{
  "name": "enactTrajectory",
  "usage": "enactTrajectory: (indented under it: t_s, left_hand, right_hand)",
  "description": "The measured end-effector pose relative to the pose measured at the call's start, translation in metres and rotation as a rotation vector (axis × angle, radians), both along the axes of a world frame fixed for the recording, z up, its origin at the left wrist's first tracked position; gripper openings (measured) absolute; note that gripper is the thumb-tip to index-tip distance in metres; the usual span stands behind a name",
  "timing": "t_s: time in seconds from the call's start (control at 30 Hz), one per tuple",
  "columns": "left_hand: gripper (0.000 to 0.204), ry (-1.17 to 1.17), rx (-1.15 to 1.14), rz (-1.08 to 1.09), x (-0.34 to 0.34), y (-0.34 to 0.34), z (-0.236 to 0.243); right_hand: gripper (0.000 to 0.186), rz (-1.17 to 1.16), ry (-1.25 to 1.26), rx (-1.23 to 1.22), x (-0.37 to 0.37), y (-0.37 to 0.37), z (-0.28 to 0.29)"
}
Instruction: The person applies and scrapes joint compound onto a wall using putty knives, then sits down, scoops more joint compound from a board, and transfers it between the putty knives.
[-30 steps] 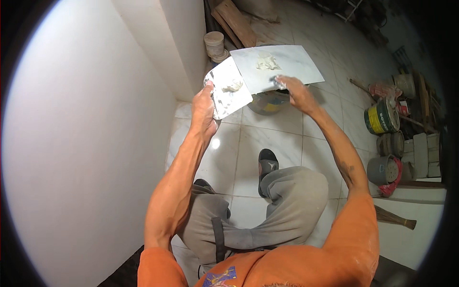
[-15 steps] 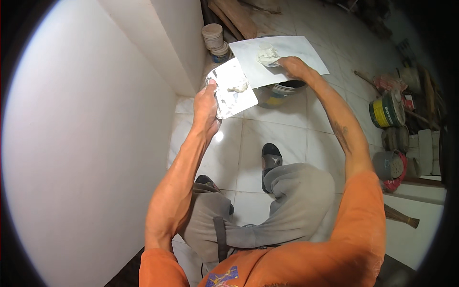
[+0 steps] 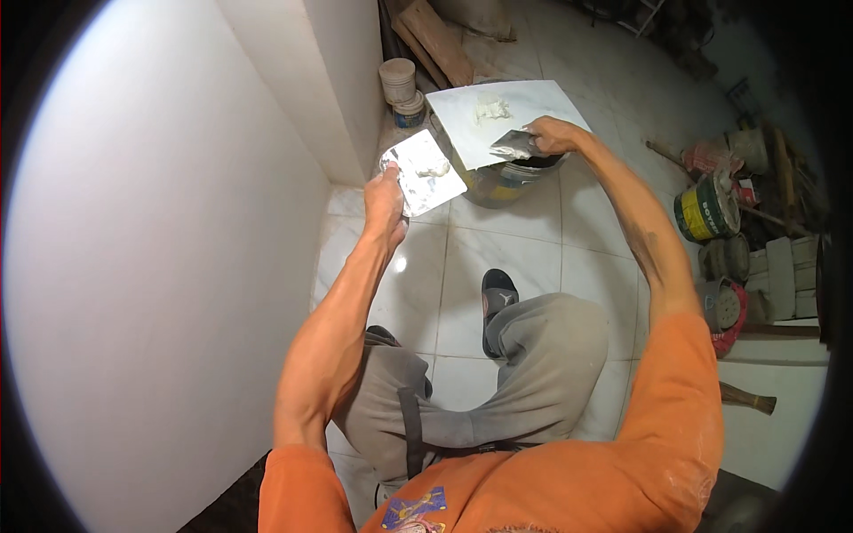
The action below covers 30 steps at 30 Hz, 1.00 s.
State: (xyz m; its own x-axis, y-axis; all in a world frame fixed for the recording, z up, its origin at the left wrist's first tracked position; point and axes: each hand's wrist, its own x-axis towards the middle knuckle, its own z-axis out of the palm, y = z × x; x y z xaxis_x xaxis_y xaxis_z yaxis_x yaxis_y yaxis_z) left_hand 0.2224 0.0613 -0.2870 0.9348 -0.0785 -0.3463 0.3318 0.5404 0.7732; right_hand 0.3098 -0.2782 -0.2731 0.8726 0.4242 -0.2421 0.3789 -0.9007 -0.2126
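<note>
My left hand (image 3: 385, 202) is closed on the edge of a flat white plate (image 3: 434, 191), smeared with putty and bearing a small lump (image 3: 433, 167). In my right hand (image 3: 555, 136) is a putty knife (image 3: 515, 145), gripped by its handle, which the fingers mostly hide. Some white paste clings to its dark blade. The blade is over the front edge of a white tile-like board (image 3: 466, 133). A mound of white putty (image 3: 493, 108) sits on this board, which lies across the top of a large bucket (image 3: 498, 191).
A smooth white wall (image 3: 160, 266) fills the left side. Two small tubs (image 3: 397, 82) are stacked by its corner, near wooden boards (image 3: 437, 40). To the right stand a green-and-yellow bucket (image 3: 706, 211), a grey pail (image 3: 727, 306) and scrap wood. A broom end (image 3: 748, 398) shows lower right.
My right hand has drawn the putty knife away from the mound toward the board's near edge, so the blade now shows. The left-hand plate has dropped slightly lower in view.
</note>
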Motion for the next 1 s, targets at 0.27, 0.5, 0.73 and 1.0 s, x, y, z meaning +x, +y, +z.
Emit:
enactTrajectory:
  t_s: [0.27,0.5,0.73,1.0]
  left_hand:
    - [0.034,0.005,-0.099,-0.05,-0.003,-0.001,0.005]
    - [0.026,0.032,-0.31,-0.084,-0.011,-0.003,0.016]
    - [0.03,-0.09,-0.461,-0.149,-0.016,-0.002,0.023]
    - [0.034,-0.05,-0.253,-0.113,-0.017,-0.007,0.032]
  right_hand:
    - [0.028,-0.33,0.126,0.929,-0.087,0.056,0.08]
    - [0.033,0.195,-0.612,0.962,-0.15,0.142,0.103]
    - [0.064,0.497,-0.688,0.639,-0.14,0.143,0.075]
    - [0.063,0.424,-0.68,0.563,-0.118,0.115,0.05]
